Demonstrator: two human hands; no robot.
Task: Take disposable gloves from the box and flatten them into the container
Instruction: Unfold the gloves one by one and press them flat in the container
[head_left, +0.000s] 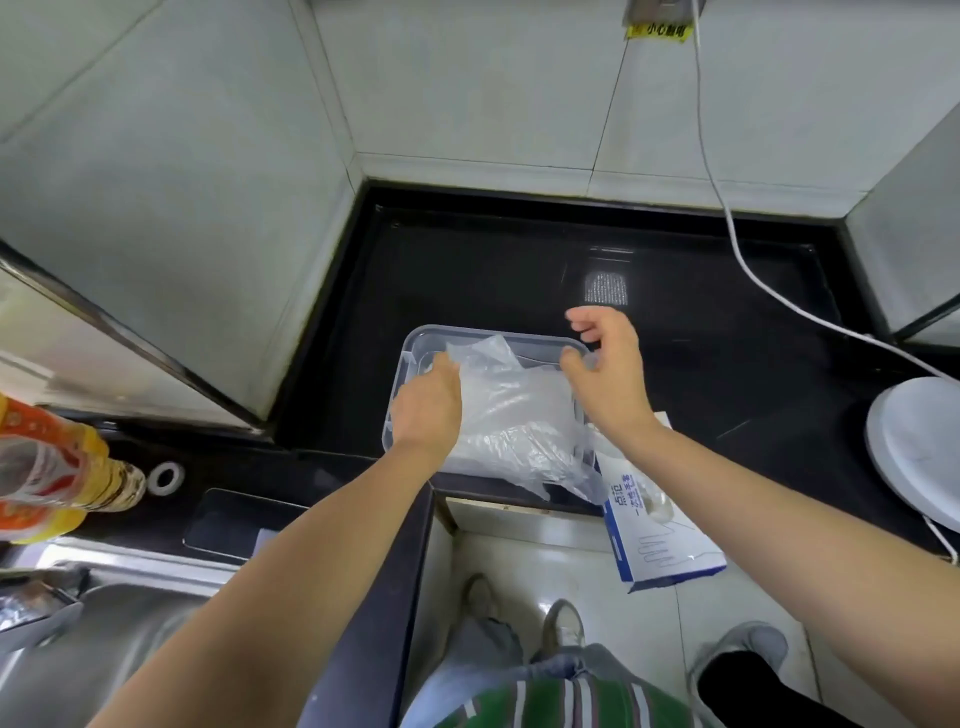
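Observation:
A clear plastic container (415, 343) stands on the black counter, filled with a pile of thin transparent disposable gloves (519, 410) that spill over its near edge. My left hand (428, 402) reaches into the container's left side, fingers down on the gloves near the far left corner. My right hand (605, 364) hovers over the container's right rim, fingers loosely curled and spread, holding nothing I can make out. The blue-and-white glove box (660, 535) lies at the counter's front edge, just right of the container, partly overhanging.
A white round lid or plate (914, 447) sits at the right. A white cable (727, 218) runs down the tiled wall across the counter. An oil bottle (57, 467) and a steel sink (104, 623) are at the left. Feet stand on the floor below.

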